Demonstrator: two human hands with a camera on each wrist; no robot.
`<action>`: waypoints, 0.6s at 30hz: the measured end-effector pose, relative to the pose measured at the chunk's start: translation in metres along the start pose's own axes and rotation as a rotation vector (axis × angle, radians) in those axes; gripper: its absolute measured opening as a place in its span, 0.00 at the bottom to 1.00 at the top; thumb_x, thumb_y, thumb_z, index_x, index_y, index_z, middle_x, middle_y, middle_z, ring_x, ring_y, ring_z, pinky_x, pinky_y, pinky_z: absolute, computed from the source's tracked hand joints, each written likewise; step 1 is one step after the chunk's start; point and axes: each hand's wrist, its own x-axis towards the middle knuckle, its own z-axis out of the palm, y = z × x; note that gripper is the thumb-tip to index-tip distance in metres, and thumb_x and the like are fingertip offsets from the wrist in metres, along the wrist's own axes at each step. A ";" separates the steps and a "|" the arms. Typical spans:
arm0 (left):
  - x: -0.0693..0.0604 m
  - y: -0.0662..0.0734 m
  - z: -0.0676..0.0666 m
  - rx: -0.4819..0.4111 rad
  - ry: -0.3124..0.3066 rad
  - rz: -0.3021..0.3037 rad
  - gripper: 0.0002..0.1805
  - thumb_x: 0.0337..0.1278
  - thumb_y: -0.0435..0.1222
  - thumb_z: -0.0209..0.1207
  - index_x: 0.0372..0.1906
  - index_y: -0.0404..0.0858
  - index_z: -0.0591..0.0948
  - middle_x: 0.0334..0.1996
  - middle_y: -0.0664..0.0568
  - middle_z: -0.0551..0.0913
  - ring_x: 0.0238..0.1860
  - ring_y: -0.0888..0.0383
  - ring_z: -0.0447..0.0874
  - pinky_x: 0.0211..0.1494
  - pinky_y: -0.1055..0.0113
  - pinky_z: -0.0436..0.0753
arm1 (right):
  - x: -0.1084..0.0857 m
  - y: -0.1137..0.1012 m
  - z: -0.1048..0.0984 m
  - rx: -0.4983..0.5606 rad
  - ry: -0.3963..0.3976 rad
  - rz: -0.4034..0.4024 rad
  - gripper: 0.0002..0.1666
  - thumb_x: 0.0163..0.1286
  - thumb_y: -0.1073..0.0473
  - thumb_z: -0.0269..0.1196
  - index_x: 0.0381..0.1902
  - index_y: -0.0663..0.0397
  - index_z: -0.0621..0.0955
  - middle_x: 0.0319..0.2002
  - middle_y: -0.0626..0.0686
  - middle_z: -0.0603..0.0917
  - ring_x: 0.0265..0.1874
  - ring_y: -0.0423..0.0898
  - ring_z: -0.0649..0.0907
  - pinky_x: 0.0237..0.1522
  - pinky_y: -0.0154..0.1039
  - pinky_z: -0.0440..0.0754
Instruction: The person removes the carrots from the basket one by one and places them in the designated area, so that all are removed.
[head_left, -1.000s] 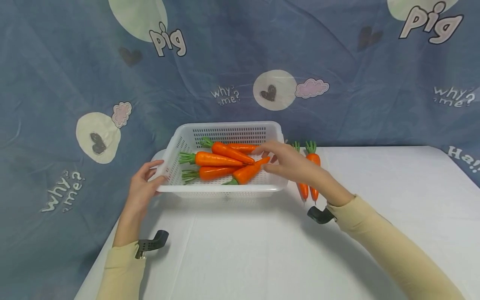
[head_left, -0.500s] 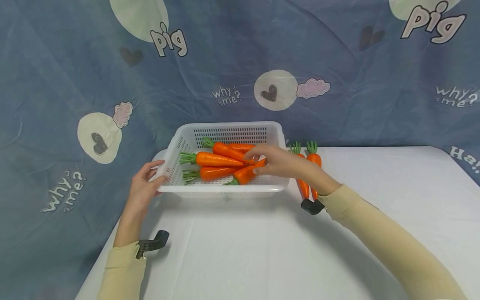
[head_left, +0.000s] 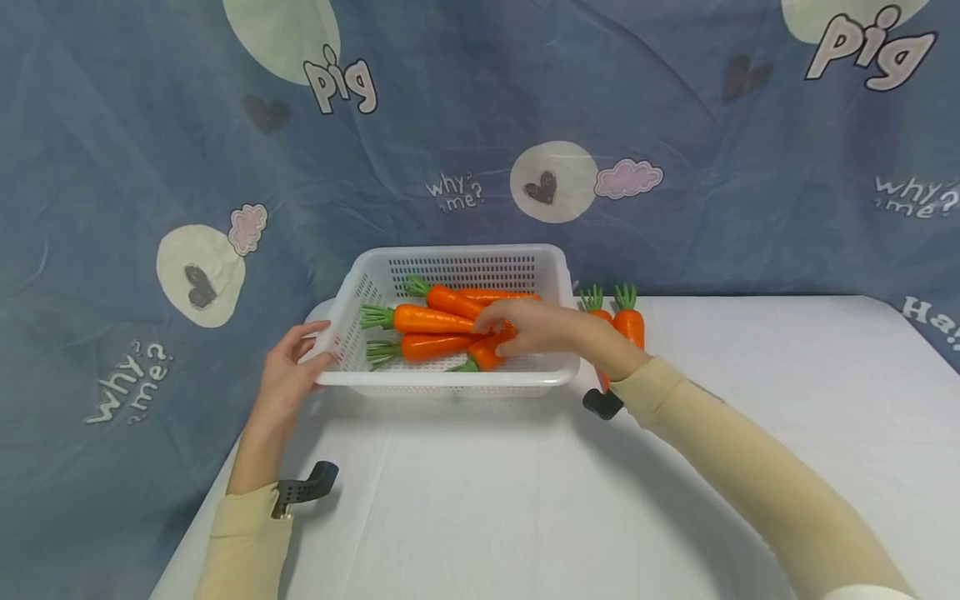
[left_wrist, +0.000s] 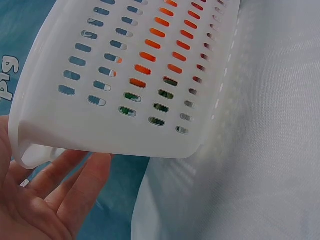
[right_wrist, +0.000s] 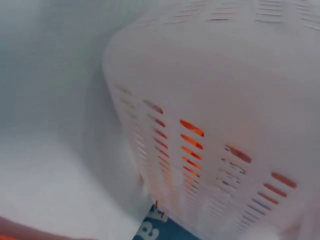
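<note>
A white plastic basket with slotted walls stands on the table, with several orange carrots inside, green tops mostly to the left. My left hand holds the basket's left rim, thumb at the front corner; in the left wrist view, its fingers reach under the rim. Inside the basket, my right hand reaches over the right ends of the carrots. Its bent fingers and thumb lie to either side of the front carrot, partly hiding it; contact is unclear. The right wrist view shows mainly the basket's outer wall.
Two more carrots lie on the white table just right of the basket, partly hidden by my right forearm. A blue printed cloth hangs close behind the basket.
My right hand has moved left and deeper over the carrots, from the front carrot's tip toward its middle. The carrots stay in place. My left hand stays on the rim.
</note>
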 end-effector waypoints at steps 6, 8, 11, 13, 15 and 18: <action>0.000 0.000 -0.002 0.002 -0.001 0.004 0.31 0.62 0.33 0.58 0.71 0.44 0.68 0.62 0.41 0.74 0.50 0.54 0.76 0.36 0.69 0.80 | 0.009 0.001 0.001 -0.004 -0.061 0.016 0.25 0.65 0.67 0.63 0.62 0.56 0.77 0.58 0.51 0.78 0.56 0.47 0.75 0.62 0.42 0.70; 0.000 0.000 -0.002 0.005 -0.002 0.004 0.30 0.62 0.33 0.57 0.71 0.44 0.68 0.62 0.41 0.74 0.50 0.54 0.76 0.36 0.69 0.79 | 0.012 0.002 0.001 -0.006 -0.071 0.018 0.25 0.65 0.68 0.62 0.61 0.56 0.77 0.58 0.51 0.78 0.56 0.47 0.75 0.61 0.42 0.70; 0.000 0.000 -0.002 0.003 -0.004 0.003 0.30 0.62 0.33 0.57 0.70 0.44 0.69 0.62 0.41 0.74 0.49 0.54 0.76 0.36 0.68 0.80 | 0.015 0.004 0.001 -0.010 -0.091 0.024 0.25 0.65 0.69 0.62 0.61 0.56 0.77 0.57 0.50 0.79 0.55 0.47 0.75 0.61 0.41 0.71; 0.000 0.000 -0.002 0.006 -0.004 0.002 0.30 0.62 0.33 0.57 0.70 0.43 0.69 0.62 0.41 0.75 0.48 0.55 0.76 0.37 0.67 0.81 | 0.018 0.006 0.002 -0.013 -0.106 0.037 0.25 0.66 0.68 0.62 0.61 0.55 0.77 0.57 0.49 0.79 0.55 0.46 0.75 0.61 0.41 0.71; 0.000 0.000 -0.002 0.006 -0.004 0.003 0.30 0.62 0.32 0.57 0.70 0.43 0.69 0.61 0.41 0.75 0.48 0.54 0.76 0.37 0.67 0.81 | 0.020 0.007 0.002 -0.008 -0.119 0.049 0.24 0.66 0.68 0.62 0.61 0.55 0.78 0.56 0.49 0.79 0.55 0.46 0.75 0.61 0.41 0.71; 0.000 0.000 -0.002 0.005 -0.003 0.005 0.30 0.62 0.33 0.57 0.70 0.43 0.69 0.61 0.41 0.75 0.49 0.54 0.76 0.37 0.68 0.81 | 0.023 0.009 0.002 0.005 -0.130 0.073 0.24 0.65 0.68 0.63 0.59 0.53 0.79 0.55 0.48 0.80 0.55 0.46 0.75 0.62 0.41 0.70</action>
